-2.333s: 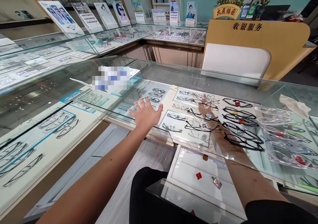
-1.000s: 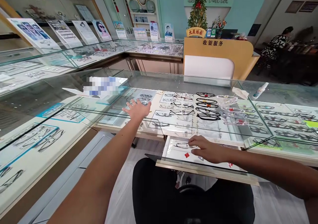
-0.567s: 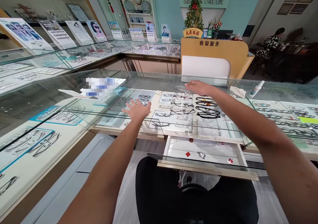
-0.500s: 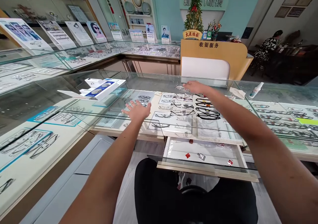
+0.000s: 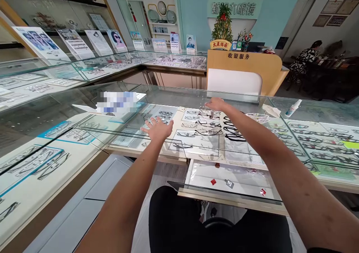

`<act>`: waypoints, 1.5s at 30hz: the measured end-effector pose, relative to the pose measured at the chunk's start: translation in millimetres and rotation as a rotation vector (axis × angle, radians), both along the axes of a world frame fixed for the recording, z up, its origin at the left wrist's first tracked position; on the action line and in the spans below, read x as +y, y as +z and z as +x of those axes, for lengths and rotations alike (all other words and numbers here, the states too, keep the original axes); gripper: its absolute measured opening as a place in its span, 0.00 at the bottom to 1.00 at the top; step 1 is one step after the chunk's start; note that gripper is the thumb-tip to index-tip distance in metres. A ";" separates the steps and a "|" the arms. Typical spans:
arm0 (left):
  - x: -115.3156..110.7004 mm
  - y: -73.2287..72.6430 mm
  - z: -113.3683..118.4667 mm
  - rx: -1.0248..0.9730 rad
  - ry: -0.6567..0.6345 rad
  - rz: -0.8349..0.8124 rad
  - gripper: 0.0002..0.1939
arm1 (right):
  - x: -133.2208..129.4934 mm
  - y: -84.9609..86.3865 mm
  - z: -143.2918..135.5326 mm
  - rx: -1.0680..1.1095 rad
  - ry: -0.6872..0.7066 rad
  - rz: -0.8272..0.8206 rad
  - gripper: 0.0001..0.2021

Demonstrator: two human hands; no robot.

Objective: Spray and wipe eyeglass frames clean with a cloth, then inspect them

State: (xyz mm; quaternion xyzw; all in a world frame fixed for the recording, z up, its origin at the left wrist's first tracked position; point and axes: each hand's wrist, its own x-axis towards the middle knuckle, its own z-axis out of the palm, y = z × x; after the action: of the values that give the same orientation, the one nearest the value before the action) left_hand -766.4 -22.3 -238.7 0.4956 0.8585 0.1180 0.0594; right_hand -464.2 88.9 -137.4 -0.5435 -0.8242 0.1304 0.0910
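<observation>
My left hand (image 5: 158,128) lies with fingers spread on the glass top of the counter (image 5: 179,92), holding nothing. Further back, my right hand (image 5: 215,104) has its fingers drawn together at a pair of thin, pale-framed eyeglasses (image 5: 204,107); its fingertips are small and partly hidden. Several dark eyeglasses (image 5: 207,124) lie in rows on white panels just below that hand. More black frames (image 5: 234,136) form a column to their right, partly behind my right forearm. A small group of eyeglasses (image 5: 166,114) sits beyond my left hand.
An open drawer (image 5: 193,174) with small red and grey tags juts out above my knees. A white box, pixelated (image 5: 117,102), stands on the glass at left. A spray bottle (image 5: 293,108) and a tissue (image 5: 271,110) are at right. A person (image 5: 305,56) sits far back.
My right hand has shifted slightly left, and its fingers look more bent around the pale eyeglasses. My left hand stays spread on the glass. The view has tilted slightly.
</observation>
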 end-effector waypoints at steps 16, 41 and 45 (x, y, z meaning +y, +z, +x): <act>3.6 -1.1 -1.3 -0.005 -0.037 0.028 0.57 | -377.4 -87.2 227.2 0.086 -0.178 0.320 0.14; 6.2 -0.2 0.2 0.046 -0.038 -0.073 0.61 | -283.0 -146.9 252.0 0.092 -0.740 0.682 0.31; 5.6 -0.2 -0.1 0.040 -0.033 -0.038 0.57 | -282.8 -136.1 287.3 -0.012 -0.597 0.506 0.39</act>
State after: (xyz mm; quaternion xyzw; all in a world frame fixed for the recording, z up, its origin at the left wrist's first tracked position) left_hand -766.5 -16.7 -238.9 0.5108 0.8532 0.0907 0.0536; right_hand -176.9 -193.9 -273.5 -0.7206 -0.6365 -0.1122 0.2511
